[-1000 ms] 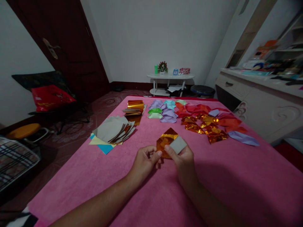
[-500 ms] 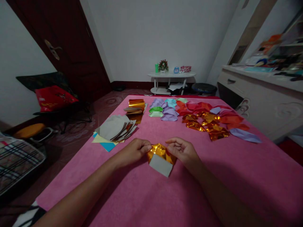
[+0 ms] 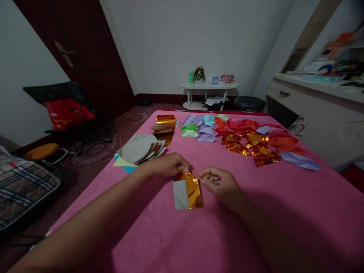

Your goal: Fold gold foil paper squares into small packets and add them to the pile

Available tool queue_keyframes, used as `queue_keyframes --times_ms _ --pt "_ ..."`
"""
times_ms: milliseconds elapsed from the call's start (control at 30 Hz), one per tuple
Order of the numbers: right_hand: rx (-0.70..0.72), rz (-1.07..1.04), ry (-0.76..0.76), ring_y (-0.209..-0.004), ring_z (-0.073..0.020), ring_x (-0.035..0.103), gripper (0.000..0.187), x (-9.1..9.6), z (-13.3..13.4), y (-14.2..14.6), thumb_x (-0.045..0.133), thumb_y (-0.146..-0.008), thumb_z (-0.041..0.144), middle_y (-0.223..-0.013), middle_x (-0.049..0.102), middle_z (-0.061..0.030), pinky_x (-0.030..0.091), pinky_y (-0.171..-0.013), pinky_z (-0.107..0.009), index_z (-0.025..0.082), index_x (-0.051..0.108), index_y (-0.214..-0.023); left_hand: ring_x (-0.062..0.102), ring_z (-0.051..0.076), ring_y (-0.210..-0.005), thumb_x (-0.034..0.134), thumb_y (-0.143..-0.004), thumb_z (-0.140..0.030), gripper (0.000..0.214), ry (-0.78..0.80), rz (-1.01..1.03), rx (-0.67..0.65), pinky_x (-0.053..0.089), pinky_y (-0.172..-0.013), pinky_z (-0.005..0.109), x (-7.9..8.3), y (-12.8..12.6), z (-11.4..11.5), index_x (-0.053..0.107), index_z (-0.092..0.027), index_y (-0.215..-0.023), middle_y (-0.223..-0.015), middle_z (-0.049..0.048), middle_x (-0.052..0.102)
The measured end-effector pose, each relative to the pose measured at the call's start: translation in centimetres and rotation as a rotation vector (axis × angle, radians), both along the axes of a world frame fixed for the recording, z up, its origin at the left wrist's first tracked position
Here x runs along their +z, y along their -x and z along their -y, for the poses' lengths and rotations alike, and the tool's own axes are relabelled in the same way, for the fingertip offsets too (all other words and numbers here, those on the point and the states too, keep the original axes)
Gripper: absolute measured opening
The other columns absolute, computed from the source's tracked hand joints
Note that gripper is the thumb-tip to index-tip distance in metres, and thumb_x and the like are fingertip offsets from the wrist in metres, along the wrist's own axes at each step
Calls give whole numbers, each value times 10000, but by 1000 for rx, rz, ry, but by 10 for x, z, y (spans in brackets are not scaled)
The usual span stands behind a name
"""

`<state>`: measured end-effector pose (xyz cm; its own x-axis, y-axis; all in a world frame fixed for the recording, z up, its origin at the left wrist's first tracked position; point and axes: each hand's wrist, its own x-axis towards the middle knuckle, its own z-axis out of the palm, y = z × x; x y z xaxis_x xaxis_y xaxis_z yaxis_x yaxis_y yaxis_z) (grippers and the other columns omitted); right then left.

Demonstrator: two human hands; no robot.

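A partly folded sheet of gold foil paper (image 3: 189, 192) with a white back lies on the pink table cover (image 3: 284, 212) in front of me. My left hand (image 3: 170, 165) rests curled on its far left corner, fingers closed over the edge. My right hand (image 3: 218, 181) pinches the sheet's upper right edge between thumb and fingers. The near half of the sheet hangs flat toward me, white on the left, gold on the right.
A stack of unfolded sheets (image 3: 140, 149) lies at the left edge, gold sheets (image 3: 164, 123) beyond it. Folded pastel pieces (image 3: 199, 131), red ones (image 3: 247, 127) and gold ones (image 3: 253, 148) lie further back. A white dresser (image 3: 318, 110) stands on the right.
The gold paper was lifted and turned in both hands, then brought down onto the cover. It now lies longer toward me, with one gold flap folded beside the white side.
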<state>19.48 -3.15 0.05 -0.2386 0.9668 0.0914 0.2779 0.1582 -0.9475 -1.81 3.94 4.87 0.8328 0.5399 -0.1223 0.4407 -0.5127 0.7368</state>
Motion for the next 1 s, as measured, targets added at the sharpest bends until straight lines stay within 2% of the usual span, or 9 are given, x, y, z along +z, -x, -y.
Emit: queue_keyframes --times_ms 133,200,300,467,567,700,833,900,1000 --pt "112 163 -365 -914 -162 579 441 0 -4 -5 457 -661 -21 -1001 613 -39 488 -769 -282 230 677 -949 467 100 -557 521 -737 -100 152 -21 -58 -94 359 -580 195 -3 -9 -15 628 -143 -637 -565 -28 553" --pt "195 224 -505 -1006 -189 555 467 1 -5 -6 449 -670 -41 -1038 617 -44 463 -873 -341 245 691 -949 496 103 -563 547 -700 -68 144 -92 -75 -129 372 -597 198 -4 -19 -19 653 -159 -662 -583 -25 602" --pt "292 279 -608 -997 -204 556 423 2 -5 -6 452 -715 -28 -999 651 -45 452 -885 -371 243 701 -925 540 119 -594 566 -685 -45 169 -285 -165 -205 370 -589 213 -4 -38 -22 680 -166 -720 -687 9 673" --pt "345 356 -626 -880 -201 579 280 3 -4 -10 493 -795 89 -903 679 -38 442 -842 -370 246 694 -911 588 172 -744 557 -766 -101 148 -660 -184 -202 373 -600 244 -6 -62 -22 688 -153 -810 -800 60 686" --pt "344 410 -623 -861 -198 580 223 2 -2 -13 522 -792 119 -887 680 -33 423 -812 -361 241 690 -873 586 182 -817 522 -819 -124 166 -770 -137 -201 393 -646 256 -12 -66 -20 685 -148 -843 -824 60 668" --pt "350 395 -602 -878 -194 579 209 4 3 -15 562 -763 91 -919 676 -26 407 -799 -357 239 683 -849 580 190 -911 506 -879 -220 220 -785 -29 -78 422 -776 297 -21 -55 -3 660 -190 -1033 -979 66 652" --pt "367 341 -555 -881 -188 578 195 6 5 -15 601 -757 93 -938 668 -23 420 -807 -352 236 685 -858 574 191 -948 524 -875 -258 213 -677 33 57 413 -862 329 -26 -25 33 648 -183 -1032 -1016 68 648" --pt "366 334 -530 -852 -182 577 165 6 6 -14 611 -769 112 -910 662 -20 427 -789 -344 240 690 -836 572 190 -949 500 -862 -178 210 -651 49 98 409 -865 336 -29 -10 54 649 -176 -1010 -999 73 651" --pt "320 350 -489 -843 -187 572 143 5 7 -12 623 -755 113 -879 649 -20 429 -773 -342 237 689 -780 567 179 -959 440 -886 -128 263 -615 52 70 402 -879 342 -36 7 78 643 -194 -1040 -1018 62 647"
